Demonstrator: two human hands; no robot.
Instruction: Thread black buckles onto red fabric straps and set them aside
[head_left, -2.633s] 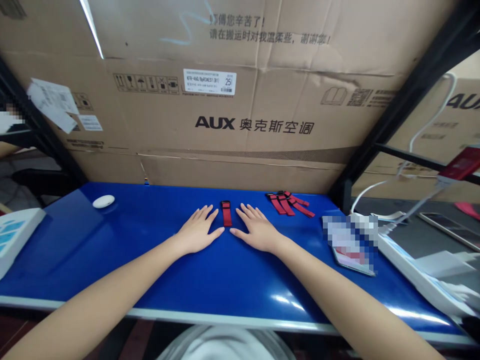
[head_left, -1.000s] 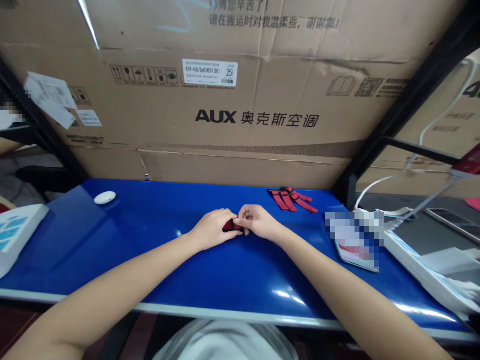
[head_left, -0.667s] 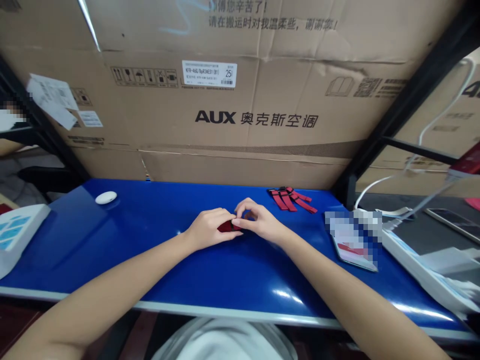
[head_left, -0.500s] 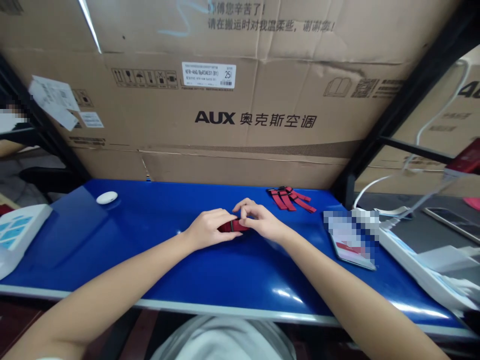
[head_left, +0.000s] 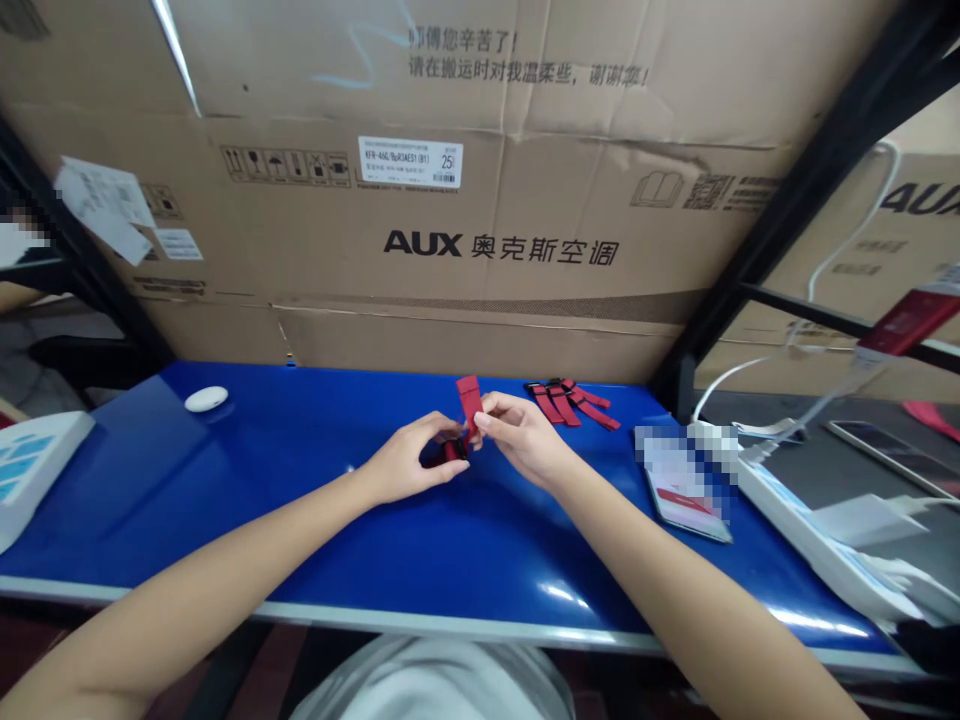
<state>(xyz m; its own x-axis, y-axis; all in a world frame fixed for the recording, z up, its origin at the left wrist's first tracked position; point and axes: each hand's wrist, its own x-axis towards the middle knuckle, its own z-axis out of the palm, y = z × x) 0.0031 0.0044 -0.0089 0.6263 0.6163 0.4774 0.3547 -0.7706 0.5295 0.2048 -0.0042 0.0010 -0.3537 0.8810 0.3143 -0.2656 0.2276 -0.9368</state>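
Note:
Above the middle of the blue table (head_left: 315, 540), both my hands are on one red strap (head_left: 469, 400) with a black buckle. My left hand (head_left: 412, 458) pinches the buckle end between thumb and fingers. The strap's flat free end points up, and my right hand (head_left: 517, 430) grips it from the right side. Part of the strap and buckle is hidden by my fingers. Behind my right hand lies a small group of similar red straps (head_left: 574, 403) with black buckles.
A phone (head_left: 686, 490) and a white power strip (head_left: 810, 540) lie to the right. At the left are a white oval object (head_left: 206, 399) and a white-and-blue item (head_left: 37, 465). A large cardboard box (head_left: 480, 200) stands behind the table, beside a black metal frame (head_left: 772, 220).
My right hand has pulled the strap's free end upright out of the bundle, and it now stands up between my hands. The left hand stays on the buckle part. The view has shifted slightly.

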